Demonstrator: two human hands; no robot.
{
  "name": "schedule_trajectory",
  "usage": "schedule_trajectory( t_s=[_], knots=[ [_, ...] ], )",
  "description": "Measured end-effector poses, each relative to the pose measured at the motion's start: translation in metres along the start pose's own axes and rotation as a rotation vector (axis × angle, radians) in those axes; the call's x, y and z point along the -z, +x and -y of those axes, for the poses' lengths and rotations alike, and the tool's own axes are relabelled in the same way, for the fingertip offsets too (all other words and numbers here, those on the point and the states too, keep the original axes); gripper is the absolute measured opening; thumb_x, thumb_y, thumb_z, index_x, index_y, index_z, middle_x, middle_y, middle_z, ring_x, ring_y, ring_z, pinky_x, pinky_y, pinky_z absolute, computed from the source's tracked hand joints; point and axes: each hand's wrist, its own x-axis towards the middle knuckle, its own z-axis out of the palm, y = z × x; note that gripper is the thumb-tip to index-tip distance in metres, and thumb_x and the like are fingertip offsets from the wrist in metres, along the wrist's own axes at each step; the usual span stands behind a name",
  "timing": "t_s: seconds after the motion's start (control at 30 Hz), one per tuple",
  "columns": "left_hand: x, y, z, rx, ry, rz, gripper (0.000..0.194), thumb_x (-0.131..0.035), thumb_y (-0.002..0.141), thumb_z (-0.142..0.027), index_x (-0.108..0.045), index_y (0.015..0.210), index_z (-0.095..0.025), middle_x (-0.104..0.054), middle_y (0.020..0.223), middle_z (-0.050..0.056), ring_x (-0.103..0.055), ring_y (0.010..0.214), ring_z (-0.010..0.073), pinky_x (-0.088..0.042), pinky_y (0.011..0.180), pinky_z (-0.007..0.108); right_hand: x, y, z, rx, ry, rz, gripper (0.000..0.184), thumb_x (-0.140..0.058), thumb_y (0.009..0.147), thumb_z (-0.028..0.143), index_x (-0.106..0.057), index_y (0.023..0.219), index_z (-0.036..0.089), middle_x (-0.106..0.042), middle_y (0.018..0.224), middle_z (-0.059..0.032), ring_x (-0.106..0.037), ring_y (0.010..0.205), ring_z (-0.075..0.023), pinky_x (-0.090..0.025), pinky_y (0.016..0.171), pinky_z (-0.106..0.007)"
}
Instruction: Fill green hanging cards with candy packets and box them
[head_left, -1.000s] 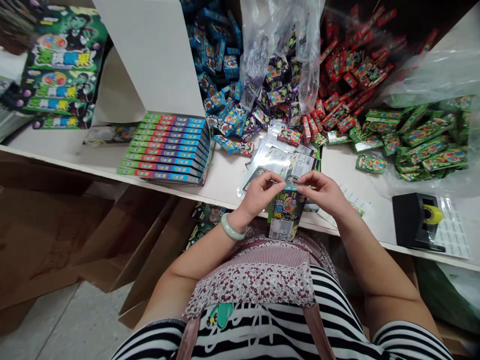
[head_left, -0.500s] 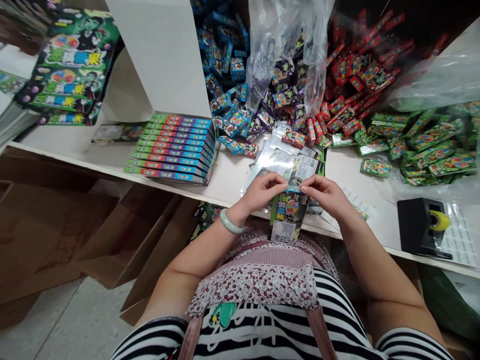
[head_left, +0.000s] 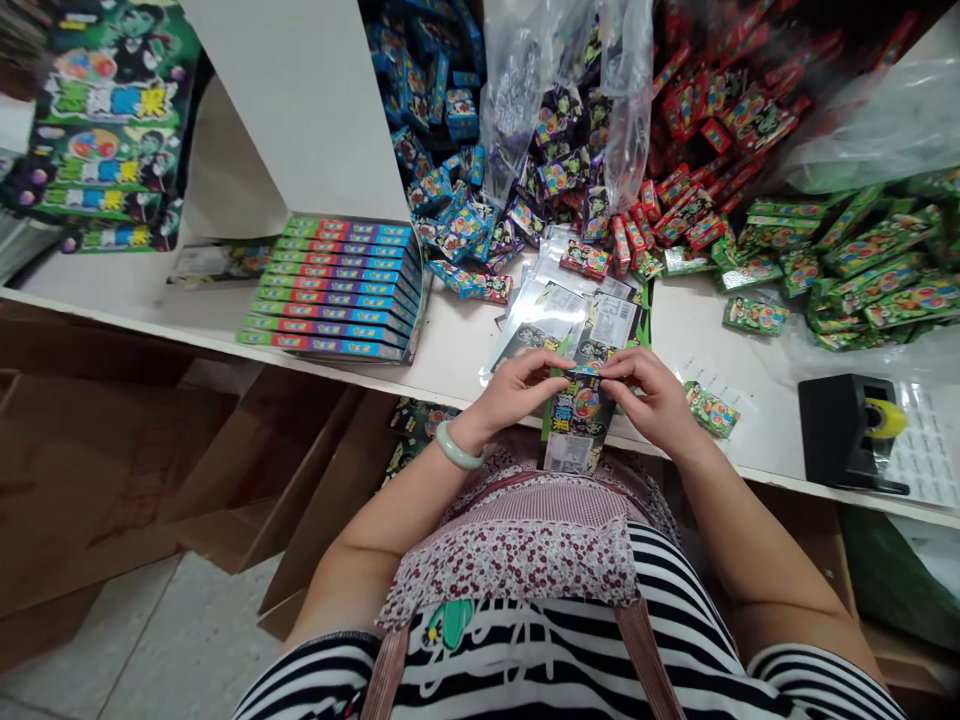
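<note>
The left hand (head_left: 525, 388) is closed in a pinch of thumb and fingers on the dark pack (head_left: 577, 415), at the 10 o'clock side of its far end. The right hand (head_left: 654, 402) pinches the same end at about 2 o'clock, so neither is nearer: both touch the pack, close together, with a blue strip (head_left: 586, 371) between their fingertips. From that pinched end, the pack's long axis runs towards the body, roughly 12 to 6 o'clock with a slight lean to 7, and its near end reaches past the edge of the desk (head_left: 465, 345) over the apron (head_left: 517, 560). Just beyond the fingers, at 12, printed cards (head_left: 611, 318) lie on shiny sleeves (head_left: 551, 265). A green box (head_left: 711, 410) lies just beside the right hand at 3, its long axis from 10 to 4, and the tape holder (head_left: 844, 430) is farther out, a little past 3. Green boxes (head_left: 870, 270) are heaped at 2 from the right hand and red boxes (head_left: 705, 140) near 1; from the left hand, purple boxes (head_left: 564, 168) are near 12, blue boxes (head_left: 457, 215) near 11, and the filled tray (head_left: 337, 290) between 9 and 10.
</note>
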Motion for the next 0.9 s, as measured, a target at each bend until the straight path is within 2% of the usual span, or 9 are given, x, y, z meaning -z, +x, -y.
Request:
schedule_trajectory(
  t_s=[0.1,0.3,0.43,0.53,0.6,0.67,0.73,0.8,0.9],
  knots=[
    [-0.002,0.0,0.0,0.017,-0.023,-0.004,0.028,-0.071,0.088,-0.037,-0.071,0.113,-0.025,-0.071,0.101,0.006,-0.066,0.09,0.0167,-0.055,0.08,0.031,-0.005,-0.003,-0.004,0.006,-0.002,-0.047,0.005,-0.063,0.09,0.027,-0.068,0.089,0.026,-0.068,0.096,-0.0058,-0.064,0.091,-0.0207,-0.054,0.072,-0.037],
    [-0.002,0.003,-0.003,0.008,0.001,0.015,0.02,-0.072,0.086,-0.038,-0.075,0.098,-0.022,-0.073,0.094,0.007,-0.067,0.089,0.0172,-0.055,0.081,0.032,-0.019,-0.013,-0.007,-0.036,-0.015,-0.155,0.01,-0.06,0.091,0.03,-0.069,0.092,0.028,-0.07,0.099,-0.0062,-0.065,0.1,-0.0237,-0.054,0.089,-0.046],
    [-0.005,0.003,-0.003,0.041,0.006,-0.041,0.023,-0.074,0.084,-0.039,-0.075,0.097,-0.021,-0.073,0.091,0.005,-0.068,0.085,0.0157,-0.056,0.077,0.028,-0.016,-0.018,-0.007,-0.056,0.052,-0.07,0.018,-0.056,0.093,0.032,-0.07,0.102,0.028,-0.071,0.111,-0.0074,-0.063,0.112,-0.0233,-0.051,0.099,-0.046],
    [-0.002,0.006,-0.007,0.033,0.019,-0.126,0.021,-0.076,0.081,-0.038,-0.074,0.093,-0.021,-0.072,0.092,0.004,-0.067,0.087,0.0157,-0.056,0.078,0.028,0.016,-0.025,-0.021,-0.155,0.159,-0.031,0.033,-0.058,0.091,0.038,-0.065,0.122,0.029,-0.068,0.127,-0.007,-0.063,0.113,-0.0213,-0.054,0.092,-0.04],
    [0.003,0.009,-0.012,0.048,0.036,-0.24,0.021,-0.077,0.079,-0.036,-0.073,0.094,-0.021,-0.072,0.092,0.003,-0.066,0.084,0.0146,-0.055,0.076,0.026,0.051,-0.034,-0.039,-0.281,0.103,-0.189,0.038,-0.06,0.089,0.04,-0.064,0.124,0.027,-0.069,0.123,-0.0068,-0.065,0.103,-0.0197,-0.055,0.087,-0.037],
    [0.006,0.011,-0.017,0.074,0.059,-0.341,0.022,-0.077,0.078,-0.034,-0.073,0.095,-0.021,-0.071,0.091,0.001,-0.064,0.077,0.012,-0.054,0.071,0.024,0.088,-0.048,-0.061,-0.438,-0.118,-0.376,0.03,-0.062,0.086,0.038,-0.07,0.111,0.023,-0.071,0.111,-0.0072,-0.064,0.09,-0.0192,-0.054,0.083,-0.037],
    [0.005,0.012,-0.021,0.1,0.074,-0.343,0.022,-0.077,0.077,-0.033,-0.073,0.095,-0.021,-0.071,0.089,0.0,-0.062,0.073,0.011,-0.052,0.068,0.023,0.118,-0.061,-0.08,-0.571,-0.405,-0.417,0.021,-0.063,0.083,0.032,-0.073,0.097,0.02,-0.07,0.103,-0.0088,-0.063,0.081,-0.0193,-0.052,0.083,-0.038],
    [0.0,0.013,-0.022,0.121,0.071,-0.274,0.022,-0.078,0.076,-0.034,-0.073,0.093,-0.021,-0.071,0.089,0.001,-0.063,0.074,0.0122,-0.053,0.067,0.024,0.133,-0.073,-0.092,-0.676,-0.609,-0.363,0.017,-0.063,0.082,0.028,-0.075,0.09,0.019,-0.069,0.1,-0.0099,-0.062,0.078,-0.0198,-0.05,0.084,-0.038],
    [-0.008,0.014,-0.021,0.143,0.045,-0.227,0.022,-0.078,0.075,-0.035,-0.073,0.092,-0.022,-0.072,0.089,0.002,-0.064,0.077,0.0141,-0.054,0.067,0.025,0.132,-0.082,-0.1,-0.76,-0.663,-0.292,0.014,-0.063,0.08,0.027,-0.074,0.085,0.019,-0.07,0.096,-0.0092,-0.062,0.079,-0.02,-0.049,0.082,-0.036]
  ],
)
